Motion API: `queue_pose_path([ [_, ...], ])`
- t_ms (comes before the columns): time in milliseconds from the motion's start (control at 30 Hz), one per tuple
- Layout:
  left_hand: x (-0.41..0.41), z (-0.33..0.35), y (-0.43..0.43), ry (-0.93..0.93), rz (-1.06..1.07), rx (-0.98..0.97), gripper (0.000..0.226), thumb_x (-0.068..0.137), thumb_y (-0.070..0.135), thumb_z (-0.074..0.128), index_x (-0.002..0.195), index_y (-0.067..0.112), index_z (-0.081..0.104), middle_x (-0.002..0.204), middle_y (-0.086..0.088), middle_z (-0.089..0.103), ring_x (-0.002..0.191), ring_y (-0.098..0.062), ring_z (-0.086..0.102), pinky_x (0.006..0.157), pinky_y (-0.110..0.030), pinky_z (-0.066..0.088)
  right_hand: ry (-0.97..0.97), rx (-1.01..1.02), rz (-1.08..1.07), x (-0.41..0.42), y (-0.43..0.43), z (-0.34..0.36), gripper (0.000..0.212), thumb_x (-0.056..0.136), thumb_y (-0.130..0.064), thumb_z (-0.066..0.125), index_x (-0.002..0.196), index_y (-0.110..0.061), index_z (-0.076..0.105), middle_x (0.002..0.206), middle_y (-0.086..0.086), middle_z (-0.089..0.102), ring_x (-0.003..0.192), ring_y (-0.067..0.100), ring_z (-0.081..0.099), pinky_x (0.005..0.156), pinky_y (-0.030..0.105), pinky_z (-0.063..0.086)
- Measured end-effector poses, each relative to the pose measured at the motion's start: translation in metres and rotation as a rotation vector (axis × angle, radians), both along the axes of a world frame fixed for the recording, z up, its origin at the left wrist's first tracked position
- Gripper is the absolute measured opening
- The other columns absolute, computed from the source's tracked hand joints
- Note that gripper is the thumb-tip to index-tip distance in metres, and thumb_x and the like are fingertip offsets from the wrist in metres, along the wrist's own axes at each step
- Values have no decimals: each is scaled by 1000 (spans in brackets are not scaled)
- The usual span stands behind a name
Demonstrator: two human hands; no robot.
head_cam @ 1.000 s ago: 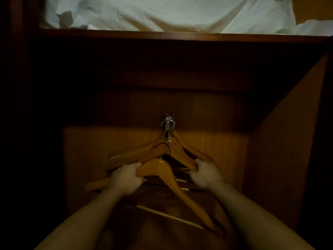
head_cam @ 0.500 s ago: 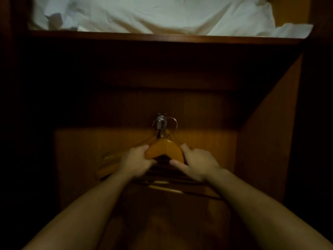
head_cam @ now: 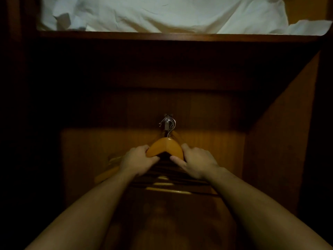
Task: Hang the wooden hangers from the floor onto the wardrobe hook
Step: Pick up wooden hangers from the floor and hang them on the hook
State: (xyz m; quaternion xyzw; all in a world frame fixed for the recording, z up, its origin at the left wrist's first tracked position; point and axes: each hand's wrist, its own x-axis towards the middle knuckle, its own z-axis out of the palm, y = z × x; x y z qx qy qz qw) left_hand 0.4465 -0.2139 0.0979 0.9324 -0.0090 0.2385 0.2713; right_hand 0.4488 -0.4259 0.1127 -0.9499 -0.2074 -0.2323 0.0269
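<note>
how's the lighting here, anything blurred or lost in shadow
Head view: dim overall; a warm patch lights the back panel, the front wooden hanger, the left hand and right hand; the picture's left side is black shadow; the white cloth is brightest; the wire hooks at the wardrobe hook look smeared.

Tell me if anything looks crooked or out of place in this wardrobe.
Behind the front hanger, held by the left hand and right hand, other hangers splay leftward, not stacked evenly.
</note>
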Motion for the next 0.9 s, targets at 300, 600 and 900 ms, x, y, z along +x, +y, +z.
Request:
queue_pose_path([
  [300,5,-12,4,18,12,81,33,88,53,63,109,28,61,78,10,64,64,-5,62,54,-25,41,59,24,-15,5,0,-10,62,93,-72,32,128,-21,42,104,4,65,94,25,64,81,43,54],
  [600,-10,-3,36,86,50,390,40,84,70,54,88,30,56,82,8,63,73,-10,60,63,-29,49,22,43,-89,-11,-11,-17,52,93,-64,44,126,-24,41,116,0,60,97,21,62,82,42,57],
  [900,-56,-10,65,57,60,380,55,84,69,54,121,28,51,111,5,60,94,-14,56,69,-32,46,140,85,-231,-59,-10,-28,48,96,-52,51,131,-22,40,122,4,57,104,22,61,86,40,57],
])
